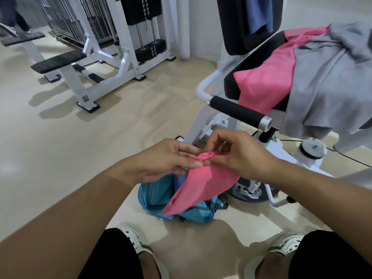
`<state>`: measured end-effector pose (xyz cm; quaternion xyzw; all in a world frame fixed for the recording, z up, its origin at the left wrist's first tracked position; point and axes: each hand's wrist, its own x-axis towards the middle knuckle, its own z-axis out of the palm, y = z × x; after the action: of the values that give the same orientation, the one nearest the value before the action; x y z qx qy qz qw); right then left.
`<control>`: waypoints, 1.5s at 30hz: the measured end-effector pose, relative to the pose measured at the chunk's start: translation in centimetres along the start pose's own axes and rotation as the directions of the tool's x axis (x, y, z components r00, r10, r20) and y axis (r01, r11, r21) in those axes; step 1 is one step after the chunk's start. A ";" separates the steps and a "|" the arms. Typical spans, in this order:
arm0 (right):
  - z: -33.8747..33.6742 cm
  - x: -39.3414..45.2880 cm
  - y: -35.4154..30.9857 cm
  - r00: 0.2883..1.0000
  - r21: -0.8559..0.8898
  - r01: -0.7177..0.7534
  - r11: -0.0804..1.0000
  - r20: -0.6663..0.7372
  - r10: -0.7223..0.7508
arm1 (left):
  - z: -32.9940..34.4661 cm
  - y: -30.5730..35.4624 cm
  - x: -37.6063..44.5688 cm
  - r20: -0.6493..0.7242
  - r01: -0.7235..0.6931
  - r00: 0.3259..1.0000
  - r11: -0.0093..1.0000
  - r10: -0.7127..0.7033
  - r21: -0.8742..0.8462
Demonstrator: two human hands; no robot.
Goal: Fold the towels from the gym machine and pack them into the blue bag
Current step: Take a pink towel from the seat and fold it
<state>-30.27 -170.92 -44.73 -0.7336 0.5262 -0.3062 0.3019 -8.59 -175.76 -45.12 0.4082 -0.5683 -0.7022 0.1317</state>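
A pink towel (203, 184) hangs folded over in front of me, above the open blue bag (193, 214) on the floor. My left hand (167, 158) and my right hand (241, 152) both pinch the towel's bunched top edge, close together. Something blue lies inside the bag. On the gym machine's black seat (231, 81) at the right lie another pink towel (267, 77) and a grey towel (330, 81), the grey one draped over the pink. A blue towel (259, 13) hangs on the black backrest.
The machine's padded handle (237, 111) juts out just above my hands. Its white frame and a round base stand behind the bag. A white weight machine (112, 47) with benches stands at the back left. My feet in white clogs (138, 242) flank the bag.
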 end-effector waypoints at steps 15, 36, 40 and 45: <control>-0.1 0.4 1.2 0.973 -0.105 0.154 0.982 -0.154 -0.169 | 0.1 0.5 0.5 -0.073 -0.103 0.993 0.967 0.088 -0.235; -0.1 0.7 1.4 0.954 -0.204 0.182 0.962 -0.199 -0.222 | 0.9 0.4 0.9 -0.164 -0.094 0.985 0.952 0.047 -0.291; -0.2 0.7 1.5 0.974 -0.198 0.144 0.970 -0.146 -0.175 | 0.9 0.2 0.9 -0.249 -0.090 0.968 0.955 0.017 -0.283; -0.9 0.8 0.9 0.978 -0.177 0.211 0.961 0.032 -0.208 | 0.8 0.2 1.0 -0.346 -0.100 0.938 0.956 -0.003 -0.277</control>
<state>-31.29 -172.08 -44.72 -0.8114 0.4691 -0.2830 0.2039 -9.85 -175.99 -45.33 0.4862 -0.4373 -0.6925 0.3046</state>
